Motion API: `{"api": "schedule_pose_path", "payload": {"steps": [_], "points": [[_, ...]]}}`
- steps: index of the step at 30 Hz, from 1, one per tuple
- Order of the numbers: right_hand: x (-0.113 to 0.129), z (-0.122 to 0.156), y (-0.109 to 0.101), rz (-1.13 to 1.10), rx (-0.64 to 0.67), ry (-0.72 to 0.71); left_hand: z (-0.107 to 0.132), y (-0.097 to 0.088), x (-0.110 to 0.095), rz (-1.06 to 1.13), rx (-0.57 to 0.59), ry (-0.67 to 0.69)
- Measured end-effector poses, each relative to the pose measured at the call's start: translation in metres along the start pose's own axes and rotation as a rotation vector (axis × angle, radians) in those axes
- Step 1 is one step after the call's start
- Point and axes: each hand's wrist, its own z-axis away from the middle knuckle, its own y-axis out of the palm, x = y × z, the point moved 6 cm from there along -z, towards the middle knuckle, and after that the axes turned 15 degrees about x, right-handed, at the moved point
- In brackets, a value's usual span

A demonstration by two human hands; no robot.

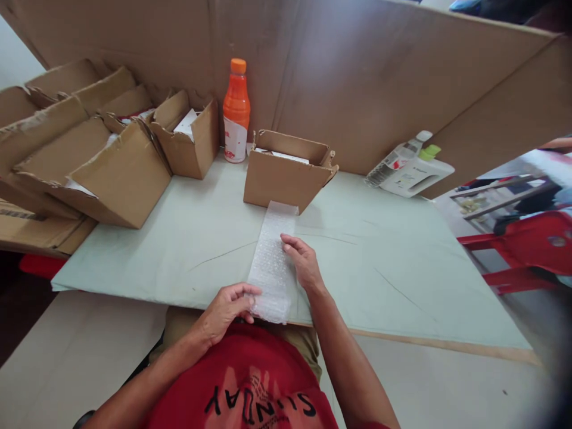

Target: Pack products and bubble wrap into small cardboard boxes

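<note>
A long strip of clear bubble wrap [272, 256] lies on the pale green table top [379, 262], running from the near edge toward a small open cardboard box [286, 173]. My left hand [226, 310] pinches the strip's near end, which is folded or rolled up at the table edge. My right hand [304, 259] rests on the strip's right side, fingers lying on the wrap. I cannot tell whether anything is inside the rolled end.
Several open cardboard boxes [111, 161] crowd the left rear. An orange bottle [236, 110] stands against the cardboard back wall [357, 77]. A clear bottle and a white jug [413, 173] lie at the right rear. A red plastic chair [531, 244] is on the right.
</note>
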Motion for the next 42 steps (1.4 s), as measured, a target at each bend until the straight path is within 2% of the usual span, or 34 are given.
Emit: {"api": "schedule_pose_path", "payload": {"steps": [4, 6, 9, 11, 14, 16, 18, 21, 23, 25, 27, 31, 34, 37, 42], "points": [[0.0, 0.017, -0.007, 0.024, -0.022, -0.001, -0.02, 0.002, -0.024, 0.103, 0.018, 0.066], [0.006, 0.031, -0.015, 0.071, -0.099, -0.045, -0.036, 0.003, -0.038, 0.113, 0.034, 0.089], [0.023, 0.054, -0.024, 0.237, -0.198, -0.141, -0.058, 0.002, -0.047, 0.126, 0.029, 0.039], [0.034, 0.067, -0.019, 0.393, -0.155, -0.22, -0.067, 0.0, -0.047, 0.126, 0.003, -0.004], [0.038, 0.077, 0.004, 0.652, 0.049, -0.336, -0.071, -0.001, -0.043, 0.082, -0.008, -0.014], [0.029, 0.078, 0.019, 0.818, 0.173, -0.353, -0.068, -0.002, -0.041, -0.026, -0.009, 0.018], [0.017, 0.075, 0.027, 0.945, 0.231, -0.339, -0.061, -0.008, -0.042, -0.259, -0.071, 0.096], [0.007, 0.069, 0.03, 1.017, 0.22, -0.342, -0.043, -0.01, -0.052, -0.798, -0.197, 0.318], [0.006, 0.067, 0.029, 1.008, 0.199, -0.364, -0.034, -0.003, -0.055, -1.126, -0.203, 0.472], [0.008, 0.066, 0.029, 0.975, 0.193, -0.373, -0.029, 0.003, -0.053, -1.315, -0.162, 0.556], [0.011, 0.065, 0.028, 0.919, 0.201, -0.343, -0.029, 0.005, -0.05, -1.363, -0.135, 0.565], [0.014, 0.069, 0.025, 0.779, 0.222, -0.243, -0.035, 0.005, -0.049, -1.264, -0.1, 0.485], [0.021, 0.078, 0.017, 0.782, 0.098, -0.258, -0.04, -0.001, -0.046, -1.175, -0.13, 0.37], [0.031, 0.091, 0.014, 0.912, -0.02, -0.361, -0.044, -0.006, -0.044, -1.184, -0.204, 0.328], [0.024, 0.087, 0.031, 1.147, 0.174, -0.378, -0.046, -0.002, -0.047, -1.368, -0.292, 0.391]]}}
